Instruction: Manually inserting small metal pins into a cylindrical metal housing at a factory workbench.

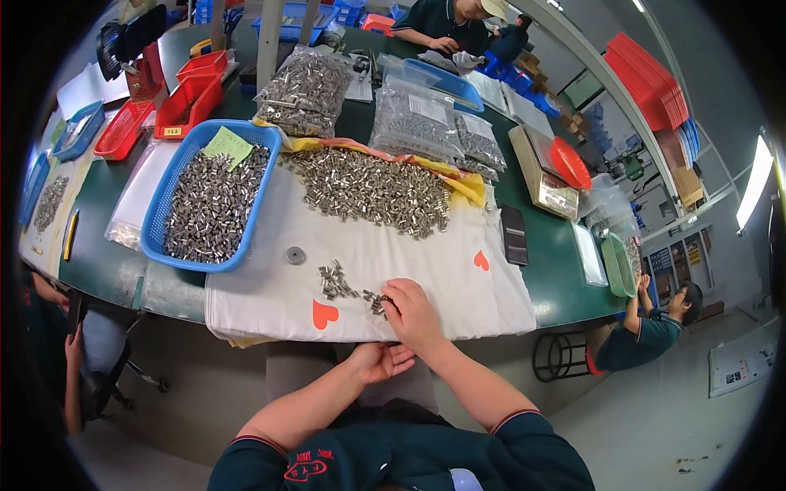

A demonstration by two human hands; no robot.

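A person seated at the green table is working over a white cloth printed with red hearts, which serves here as the landmark. The right hand is resting palm-down at the cloth's near edge, its fingers curling over a small cluster of metal sleeves; whether any piece is actually pinched is hidden under the fingers. The left hand is waiting just below the cloth's near edge, cupped palm-up and open, with nothing visible in it.

The sleeves are short, shiny metal cylinders: judged rigid, light singly, smooth and apt to roll or slip (the cloth is probably damping that). They look best taken across the barrel between fingertip and thumb, or swept together in a group.

A large heap of the same pieces is lying on the cloth's far half, and a single flat metal disc is sitting left of the small cluster. Overlapping the cloth's left far corner, a blue basket is holding a dense fill of similar pieces and a green paper slip. Beyond the cloth's far edge, clear plastic bags are standing packed with metal parts. Further left of the cloth, red bins are sitting; their contents are unclear. Right of the cloth stands a weighing scale carrying a red dish.
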